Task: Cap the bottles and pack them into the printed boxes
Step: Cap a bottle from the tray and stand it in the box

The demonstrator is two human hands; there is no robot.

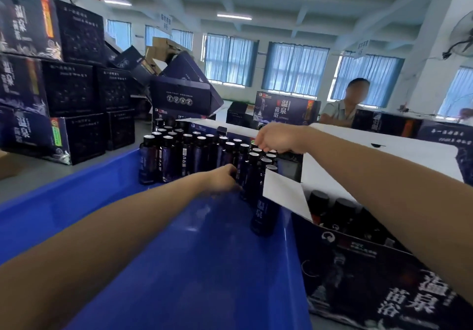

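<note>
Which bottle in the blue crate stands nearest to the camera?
The lone bottle at the crate's right wall, beside the white flap; the other bottles cluster farther back.

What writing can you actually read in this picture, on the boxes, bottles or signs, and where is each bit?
"温泉 苗浴": upright box at the back.
"温泉 苗浴": open box nearest the camera.
"温泉": top stacked box, far left.
"温泉": bottle in the blue tray.
Hanging signs, circled digits and all small print: too blurred to read.
</note>
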